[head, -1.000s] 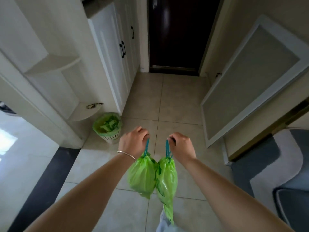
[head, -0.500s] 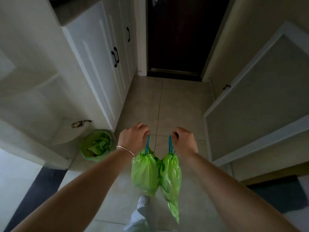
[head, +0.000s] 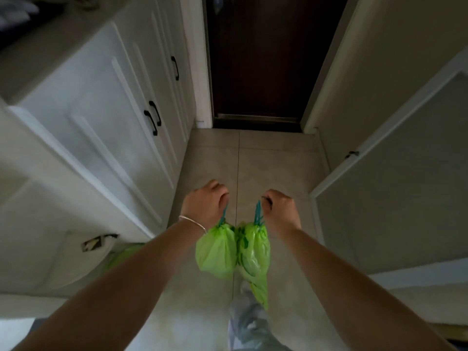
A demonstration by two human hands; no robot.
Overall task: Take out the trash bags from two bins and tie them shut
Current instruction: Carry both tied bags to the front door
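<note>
**Inspector:** Narrow tiled hallway [head: 212, 160]; white cabinet doors [head: 101, 127] to the left, dark door [head: 258, 59] at the far end, pale panelled door [head: 392, 173] to the right; light is dim.

**Clerk:** And the bags?

**Inspector:** Two in view, both clear of the floor, hanging side by side and touching; the left hand [head: 203, 203] is closed around the teal drawstring [head: 224, 215] of the left bag [head: 215, 252]; the right hand [head: 279, 209] is closed likewise on the right bag [head: 253, 254]. Both necks are gathered tight.

**Clerk:** Appearance?

**Inspector:** Thin, bright green, glossy film; the left one is rounded and slack; the right one is longer, tapering to a limp tail, with dark shapes showing through; contents cannot be identified.

**Clerk:** Handling?

**Inspector:** In my judgement light, since each hangs from a few curled fingers; soft and shapeless, slippery if gripped by the body, liable to tear; the drawstring loops are the proper hold. A green-lined bin [head: 121, 257] is partly visible, blurred, low on the left.
</note>
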